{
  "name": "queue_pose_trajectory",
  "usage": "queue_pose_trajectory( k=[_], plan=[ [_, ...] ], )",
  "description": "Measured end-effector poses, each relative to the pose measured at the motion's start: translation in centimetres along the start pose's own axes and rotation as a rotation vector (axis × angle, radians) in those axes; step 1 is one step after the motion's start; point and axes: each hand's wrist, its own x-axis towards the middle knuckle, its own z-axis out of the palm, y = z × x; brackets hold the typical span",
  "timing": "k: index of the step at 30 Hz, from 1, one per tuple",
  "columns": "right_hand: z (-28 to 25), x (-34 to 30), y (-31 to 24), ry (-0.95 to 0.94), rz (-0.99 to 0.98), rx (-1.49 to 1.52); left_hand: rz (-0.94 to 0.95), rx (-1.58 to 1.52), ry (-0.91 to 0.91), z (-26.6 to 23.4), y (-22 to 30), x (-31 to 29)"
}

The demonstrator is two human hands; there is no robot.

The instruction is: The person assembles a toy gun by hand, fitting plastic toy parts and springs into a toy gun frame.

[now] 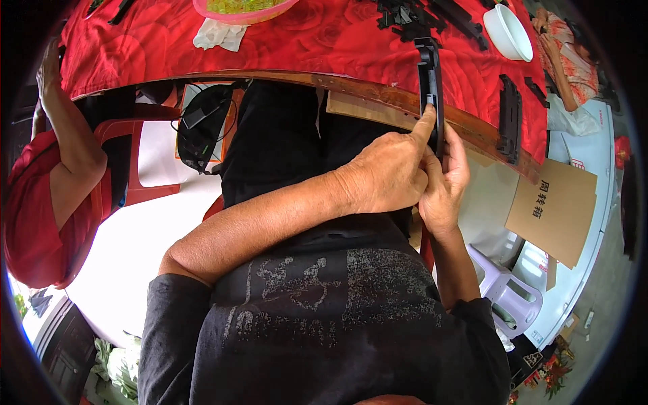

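A long, narrow black plastic part (424, 67) stands up past the table's front edge, with a channel along its length. My right hand (449, 182) is closed round its lower end, fingers on the right side. From the left, my left hand (391, 169) reaches across my body and meets the right. Its index finger is stretched out, the tip on a small pale piece (430, 99) inside the channel. The other left fingers are curled, and whatever they may hold is hidden.
On the red-clothed table (317, 50) are several black parts in a pile (405, 19), a white bowl (498, 34), a pink basin (250, 16) and crumpled tissue (221, 35). More black parts (510, 118) overhang the right edge. People sit left and far right; a lilac stool (509, 297) and cardboard (557, 209) are beside me.
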Motion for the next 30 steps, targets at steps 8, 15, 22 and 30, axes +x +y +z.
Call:
queue_pose_trajectory(
  k=[8,15,22,30],
  plan=[
    [0.2,0.1,0.1,-0.025,0.005,-0.015,-0.056,-0.043,-0.005,-0.6,0.2,0.1],
    [-0.2,0.5,-0.2,-0.02,-0.004,-0.05,-0.087,-0.038,-0.096,-0.2,0.7,-0.2],
    [-0.6,-0.1,-0.2,-0.012,0.01,-0.046,-0.137,0.021,-0.135,-1.1,1.1,1.2],
    [-3.1,1.6,0.5,0.139,-0.067,-0.079,-0.126,-0.253,-0.081,-1.5,-1.1,0.2]
  ],
)
